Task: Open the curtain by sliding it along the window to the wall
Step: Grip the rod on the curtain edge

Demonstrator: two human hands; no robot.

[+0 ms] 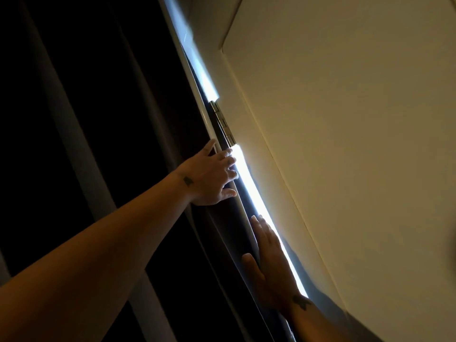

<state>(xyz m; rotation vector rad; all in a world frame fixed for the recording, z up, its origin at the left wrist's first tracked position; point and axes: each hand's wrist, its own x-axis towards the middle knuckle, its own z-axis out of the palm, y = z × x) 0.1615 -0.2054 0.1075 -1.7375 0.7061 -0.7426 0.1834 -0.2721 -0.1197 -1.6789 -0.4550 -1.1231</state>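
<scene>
A dark, heavy cloth curtain point(86, 119) with long folds fills the left side. Its right edge lies just beside a thin bright strip of window point(249, 191), and a plain cream wall point(357, 144) is on the right. The left hand point(212, 176) is higher up, with its fingers point(229, 160) curled around the curtain's pale edge, holding it. The right hand point(271, 265) is lower and nearer, flat and open, pressing on the same edge. A small metal hinge point(223, 122) sits just above the left hand.
</scene>
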